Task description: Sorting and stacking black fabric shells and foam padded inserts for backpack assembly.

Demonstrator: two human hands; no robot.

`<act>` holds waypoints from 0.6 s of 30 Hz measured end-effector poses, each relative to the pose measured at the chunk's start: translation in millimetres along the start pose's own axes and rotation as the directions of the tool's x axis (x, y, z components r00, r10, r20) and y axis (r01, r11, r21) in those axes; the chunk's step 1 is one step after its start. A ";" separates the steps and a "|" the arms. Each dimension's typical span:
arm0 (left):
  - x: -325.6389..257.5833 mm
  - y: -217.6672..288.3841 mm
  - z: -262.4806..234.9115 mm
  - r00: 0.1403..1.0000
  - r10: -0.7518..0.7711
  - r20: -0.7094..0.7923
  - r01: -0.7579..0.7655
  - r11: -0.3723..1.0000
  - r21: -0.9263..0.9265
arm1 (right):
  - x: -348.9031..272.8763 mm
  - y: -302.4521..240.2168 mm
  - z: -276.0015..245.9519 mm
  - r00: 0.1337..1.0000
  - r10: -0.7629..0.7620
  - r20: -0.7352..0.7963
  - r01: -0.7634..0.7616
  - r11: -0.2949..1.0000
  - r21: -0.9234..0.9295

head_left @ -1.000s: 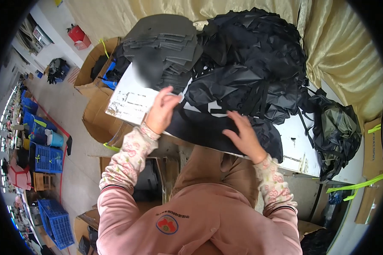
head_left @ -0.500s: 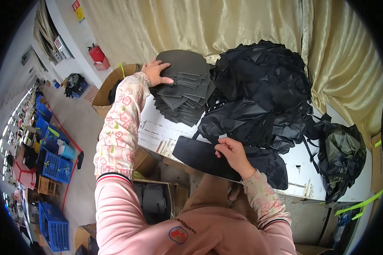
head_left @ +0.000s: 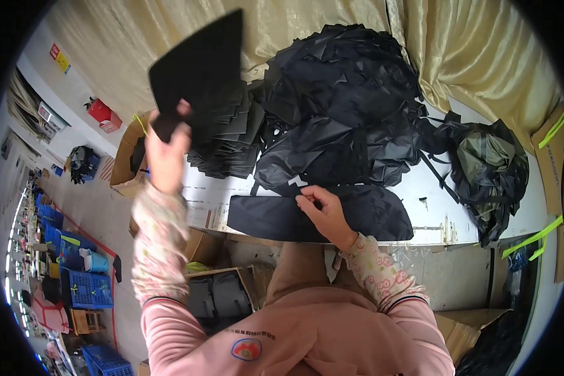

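My left hand [head_left: 168,156], blurred by motion, grips a dark grey flat panel [head_left: 200,62] by its lower end and holds it raised and tilted. Just to the right lies a fanned stack of similar dark panels [head_left: 229,141] on the white table. Along the near edge of the table stretches a long black fabric piece [head_left: 263,216]. Over its middle, my right hand [head_left: 326,213] has its thumb and fingers pinched together; what they hold, if anything, is too small to make out. Behind it rises a large heap of black fabric pieces [head_left: 351,94].
At the table's right end sits a black and olive fabric bundle [head_left: 492,156] with straps. A cardboard box [head_left: 126,169] stands left of the table [head_left: 200,203]. Gold curtains [head_left: 445,44] hang behind. Below the near edge, an open box holds grey pieces [head_left: 222,294].
My left hand has taken a panel from the top of the stack and lifted it up and leftward. My right hand stays over the black fabric piece. The whole view has shifted.
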State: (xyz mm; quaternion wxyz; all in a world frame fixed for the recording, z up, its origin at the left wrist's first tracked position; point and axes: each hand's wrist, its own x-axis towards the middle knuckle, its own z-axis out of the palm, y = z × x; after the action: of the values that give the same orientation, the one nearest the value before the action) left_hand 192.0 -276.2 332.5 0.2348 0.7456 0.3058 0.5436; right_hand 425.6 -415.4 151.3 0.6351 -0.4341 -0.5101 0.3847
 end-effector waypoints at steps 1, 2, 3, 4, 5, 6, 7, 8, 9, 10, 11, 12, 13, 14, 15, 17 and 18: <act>-26.9 6.8 22.2 0.991 -0.128 0.048 0.133 0.985 -0.112 | 1.2 -12.2 0.8 1.000 0.001 -0.002 -0.001 1.000 0.000; -56.9 20.9 47.3 0.959 -0.278 0.047 0.282 0.948 -0.147 | 3.5 -27.5 2.9 0.994 -0.108 -0.005 0.108 0.992 -0.059; -82.5 8.7 66.6 0.977 -0.196 0.082 0.206 0.971 -0.125 | 3.9 -38.4 4.7 0.976 -0.216 -0.002 0.215 0.969 -0.121; -107.5 -5.9 83.8 0.933 -0.299 0.200 0.348 0.891 -0.291 | 3.7 -41.6 5.7 0.976 -0.216 0.003 0.214 0.970 -0.118; -125.0 -12.6 99.1 0.909 -0.327 0.260 0.403 0.849 -0.342 | 2.8 -43.4 5.0 0.979 -0.202 -0.020 0.197 0.969 -0.149; -139.4 -15.6 111.7 0.881 -0.348 0.319 0.457 0.800 -0.389 | 1.5 -43.8 4.1 0.981 -0.191 -0.041 0.180 0.967 -0.179; -149.8 -12.1 121.7 0.874 -0.358 0.328 0.480 0.738 -0.474 | -0.9 -39.1 3.6 0.979 -0.192 -0.068 0.178 0.969 -0.172; -157.0 -8.9 129.0 0.867 -0.368 0.337 0.499 0.667 -0.554 | -4.3 -36.4 1.6 0.979 -0.190 -0.068 0.176 0.969 -0.175; -161.4 -6.6 132.5 0.913 -0.273 0.304 0.383 0.830 -0.405 | -8.2 -34.2 -1.1 0.993 -0.100 -0.063 0.093 0.990 -0.106; -155.4 10.3 135.1 0.919 -0.192 0.345 0.337 0.836 -0.433 | -11.0 -30.1 -5.6 0.998 -0.009 -0.060 0.007 0.999 -0.036; -155.7 7.5 136.3 0.923 -0.117 0.365 0.264 0.884 -0.385 | -11.9 -21.7 -10.1 0.998 -0.007 -0.065 0.004 0.999 -0.036; -155.3 4.0 137.1 0.920 -0.044 0.390 0.187 0.922 -0.339 | -11.9 -10.7 -17.7 0.969 -0.247 -0.011 0.234 0.932 -0.277; -152.1 1.8 135.5 0.916 -0.050 0.399 0.197 0.921 -0.337 | -12.6 -3.2 -26.8 0.889 -0.448 0.096 0.435 0.761 -0.481; -147.6 0.8 130.6 0.908 0.079 0.412 -0.007 0.985 -0.173 | -12.2 -6.3 -41.1 0.895 -0.437 0.090 0.422 0.767 -0.484; -141.3 0.1 125.4 0.871 0.200 0.448 -0.219 0.976 -0.010 | -8.4 -13.9 -61.5 0.869 -0.422 0.258 0.493 0.699 -0.518; -124.0 3.2 115.1 0.826 0.300 0.477 -0.410 0.900 0.145 | -7.3 -58.6 -91.1 0.912 -0.040 0.409 0.152 0.958 -0.245; -118.9 2.5 108.9 0.812 0.319 0.488 -0.474 0.849 0.234 | -6.0 -89.8 -97.8 0.810 0.275 0.518 -0.359 0.931 0.068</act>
State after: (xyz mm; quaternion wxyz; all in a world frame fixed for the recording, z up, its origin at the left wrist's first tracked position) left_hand 270.1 -364.5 222.4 0.0415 0.9238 0.1715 0.3397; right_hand 524.7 -465.9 224.2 0.4409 -0.3452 -0.5439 0.6249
